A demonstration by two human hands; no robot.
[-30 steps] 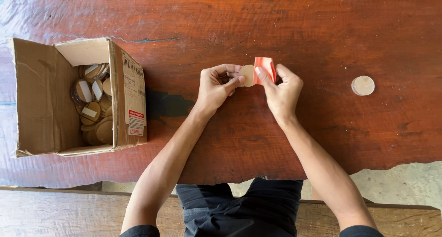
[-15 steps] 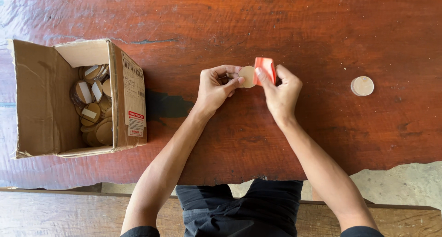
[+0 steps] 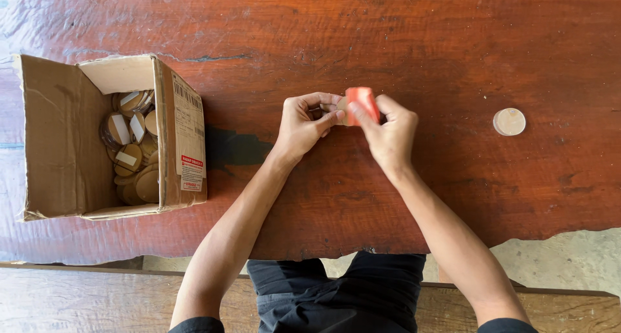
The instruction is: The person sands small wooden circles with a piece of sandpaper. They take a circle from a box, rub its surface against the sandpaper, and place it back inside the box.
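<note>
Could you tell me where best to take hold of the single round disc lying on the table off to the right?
The disc lies flat on the table, apart from other things. Probably come from above and pinch opposite points of its thin rim; its flat face offers no grip.

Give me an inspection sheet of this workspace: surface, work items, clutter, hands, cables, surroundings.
Surface: dark red wooden table, worn, with an uneven near edge.
Work items: small round tan disc and a red-orange piece, both held above the table between the two hands.
Clutter: open cardboard box at the left, on its side, holding many round brown discs, some with white strips; one single disc lies apart at the right.
Hands: left hand has a grip on the tan disc; right hand pinches the red-orange piece.
Cables: nothing seen.
Surroundings: wooden bench below the table, pale ground at lower right.
</note>
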